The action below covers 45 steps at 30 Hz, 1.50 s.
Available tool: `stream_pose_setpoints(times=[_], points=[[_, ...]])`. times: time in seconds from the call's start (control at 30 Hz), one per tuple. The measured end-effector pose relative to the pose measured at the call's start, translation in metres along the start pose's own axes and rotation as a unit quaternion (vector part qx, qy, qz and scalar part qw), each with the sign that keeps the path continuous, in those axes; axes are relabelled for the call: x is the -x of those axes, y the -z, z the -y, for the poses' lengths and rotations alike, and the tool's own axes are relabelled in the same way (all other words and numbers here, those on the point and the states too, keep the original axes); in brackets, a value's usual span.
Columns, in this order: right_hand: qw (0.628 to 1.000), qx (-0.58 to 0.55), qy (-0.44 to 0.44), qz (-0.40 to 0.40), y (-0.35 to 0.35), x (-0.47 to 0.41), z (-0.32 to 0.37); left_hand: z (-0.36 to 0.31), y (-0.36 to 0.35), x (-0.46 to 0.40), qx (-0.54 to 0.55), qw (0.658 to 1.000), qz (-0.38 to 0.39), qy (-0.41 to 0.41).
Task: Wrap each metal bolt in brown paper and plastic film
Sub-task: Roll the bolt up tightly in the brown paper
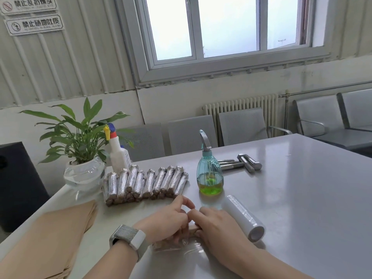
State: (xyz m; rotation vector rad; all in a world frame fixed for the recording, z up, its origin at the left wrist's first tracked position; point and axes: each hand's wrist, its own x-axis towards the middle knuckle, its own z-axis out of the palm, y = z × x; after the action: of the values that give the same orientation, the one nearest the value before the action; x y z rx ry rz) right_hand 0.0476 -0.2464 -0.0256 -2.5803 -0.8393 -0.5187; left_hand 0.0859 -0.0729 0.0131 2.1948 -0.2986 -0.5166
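My left hand (pixel 169 220) and my right hand (pixel 216 224) meet over a bolt wrapped in brown paper (pixel 193 228), which lies on a sheet of clear plastic film (pixel 189 247) near the table's front edge. Both hands grip the wrapped bolt, and most of it is hidden under them. The roll of plastic film (pixel 243 217) lies just right of my right hand. A stack of brown paper sheets (pixel 52 236) sits at the front left. Several wrapped bolts (pixel 145 183) lie side by side behind my hands. Bare metal bolts (pixel 241 163) rest further back.
A blue pump bottle with green liquid (pixel 209 174) stands between the wrapped bolts and the bare ones. A potted plant in a glass bowl (pixel 84 170) and a white spray bottle (pixel 118 154) stand at the table's back left corner. Grey chairs (pixel 241 125) line the far side.
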Motion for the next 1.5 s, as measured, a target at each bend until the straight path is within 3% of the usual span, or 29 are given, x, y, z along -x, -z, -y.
stream_pose_setpoints(times=[0.4, 0.7, 1.3, 1.5], points=[[0.999, -0.026, -0.041, 0.006, 0.0, -0.001, 0.0, -0.003, -0.003, -0.003, 0.014, 1.0, -0.019, 0.016], [0.997, -0.051, -0.054, -0.004, 0.0, -0.001, 0.001, -0.003, -0.007, 0.0, -0.054, 0.997, -0.046, -0.04], [0.999, -0.031, -0.03, -0.003, 0.001, 0.001, 0.002, 0.0, -0.008, 0.001, 0.004, 0.999, -0.024, -0.034], [0.998, -0.048, -0.037, 0.001, 0.003, 0.001, 0.0, -0.002, -0.009, 0.01, 0.051, 0.996, -0.063, -0.038]])
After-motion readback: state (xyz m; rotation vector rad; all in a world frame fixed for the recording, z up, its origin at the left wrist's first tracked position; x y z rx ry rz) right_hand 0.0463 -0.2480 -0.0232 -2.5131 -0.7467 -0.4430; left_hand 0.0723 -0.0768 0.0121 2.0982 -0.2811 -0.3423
